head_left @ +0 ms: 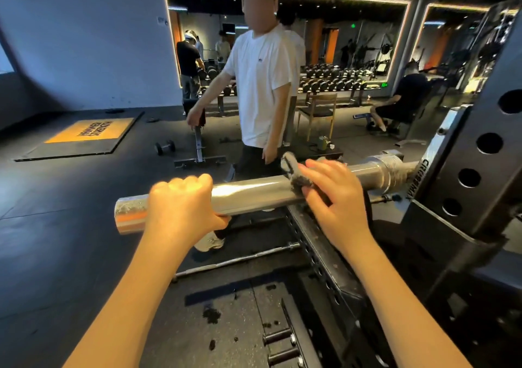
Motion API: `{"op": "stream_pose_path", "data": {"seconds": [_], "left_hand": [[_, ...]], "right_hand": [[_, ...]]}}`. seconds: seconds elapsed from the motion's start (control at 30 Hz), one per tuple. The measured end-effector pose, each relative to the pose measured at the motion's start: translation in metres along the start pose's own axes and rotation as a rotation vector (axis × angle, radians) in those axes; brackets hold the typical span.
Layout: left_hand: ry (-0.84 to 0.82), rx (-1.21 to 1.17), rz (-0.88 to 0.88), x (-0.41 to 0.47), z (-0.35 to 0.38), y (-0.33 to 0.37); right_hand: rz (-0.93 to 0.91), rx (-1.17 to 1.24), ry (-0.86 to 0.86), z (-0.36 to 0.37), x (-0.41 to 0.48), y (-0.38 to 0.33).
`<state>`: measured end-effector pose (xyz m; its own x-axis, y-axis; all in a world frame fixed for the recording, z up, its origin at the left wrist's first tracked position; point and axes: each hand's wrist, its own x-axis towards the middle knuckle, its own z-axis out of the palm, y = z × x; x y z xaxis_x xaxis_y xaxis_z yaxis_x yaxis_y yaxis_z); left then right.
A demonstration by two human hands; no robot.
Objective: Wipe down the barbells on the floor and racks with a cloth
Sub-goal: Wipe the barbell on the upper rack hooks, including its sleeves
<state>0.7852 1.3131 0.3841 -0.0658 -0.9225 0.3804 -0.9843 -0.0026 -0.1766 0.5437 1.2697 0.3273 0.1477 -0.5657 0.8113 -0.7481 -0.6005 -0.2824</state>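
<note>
Gripping the barbell sleeve (254, 191) near its free end, the left hand (180, 206) is clenched round the steel. Further right along the sleeve, the right hand (336, 195) clasps a dark grey cloth (296, 177) wrapped over it. Right again, the sleeve reaches the black rack upright (466, 155), and a second barbell (240, 259) lies on the floor (70, 226) below the sleeve.

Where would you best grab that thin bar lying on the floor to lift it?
Probably the bare shaft near the middle of the floor bar, coming from above with fingers wrapped around it. It lies flat, long and slender, so a central grip should keep it level.
</note>
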Motion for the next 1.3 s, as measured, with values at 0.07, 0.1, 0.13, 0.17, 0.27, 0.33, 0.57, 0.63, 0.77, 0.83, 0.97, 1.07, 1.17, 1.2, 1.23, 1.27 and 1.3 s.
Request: {"op": "stream_pose_path", "data": {"seconds": [0.07, 0.1, 0.13, 0.17, 0.27, 0.33, 0.57, 0.63, 0.77, 0.83, 0.97, 1.07, 1.17, 1.2, 1.23, 1.27, 1.3], "left_hand": [[0.004, -0.003, -0.002, 0.0, 0.0, 0.0], [0.003, -0.002, -0.002, 0.0, 0.0, 0.0], [0.004, -0.002, -0.002, 0.0, 0.0, 0.0], [0.005, -0.002, -0.003, 0.001, 0.0, 0.0], [0.018, -0.009, 0.005, 0.002, 0.003, 0.0], [0.046, -0.006, 0.017, 0.001, 0.005, -0.001], [0.114, 0.001, 0.045, 0.003, 0.015, -0.003], [0.135, 0.019, 0.05, 0.002, 0.017, -0.002], [0.15, 0.061, 0.057, 0.001, 0.016, -0.002], [0.114, 0.052, 0.065, 0.0, 0.013, -0.003], [-0.209, -0.062, 0.133, 0.02, 0.002, -0.014], [-0.57, -0.234, 0.166, 0.045, -0.008, -0.022], [-0.528, -0.194, 0.189, 0.043, -0.008, -0.017], [-0.44, -0.16, 0.188, 0.038, -0.008, -0.014], [-0.349, -0.112, 0.182, 0.032, -0.006, -0.012], [-0.271, -0.068, 0.163, 0.026, -0.005, -0.011], [-0.196, -0.037, 0.136, 0.022, -0.002, -0.01]], "right_hand": [[0.107, -0.032, 0.085, -0.009, 0.011, 0.021], [0.205, -0.043, 0.156, -0.011, 0.016, 0.029], [0.283, -0.065, 0.208, -0.009, 0.018, 0.032], [0.315, -0.073, 0.23, -0.004, 0.018, 0.028], [0.177, 0.003, 0.142, 0.021, 0.002, -0.01], [0.038, 0.025, 0.038, 0.02, -0.007, -0.019], [0.365, -0.159, 0.199, -0.008, 0.018, 0.036], [0.319, -0.161, 0.166, 0.011, 0.018, 0.008], [0.07, -0.02, -0.112, 0.012, 0.023, -0.02], [0.138, -0.048, -0.175, -0.004, 0.034, 0.005], [0.387, -0.195, 0.036, -0.019, 0.041, 0.029], [0.24, -0.104, 0.01, 0.003, 0.031, -0.004], [0.127, 0.01, -0.108, 0.002, 0.028, -0.008], [0.145, 0.014, -0.135, -0.002, 0.032, 0.003], [0.187, -0.02, -0.13, -0.007, 0.037, 0.013], [0.251, -0.07, -0.084, -0.011, 0.041, 0.022], [0.323, -0.128, -0.02, -0.014, 0.042, 0.027]]}}
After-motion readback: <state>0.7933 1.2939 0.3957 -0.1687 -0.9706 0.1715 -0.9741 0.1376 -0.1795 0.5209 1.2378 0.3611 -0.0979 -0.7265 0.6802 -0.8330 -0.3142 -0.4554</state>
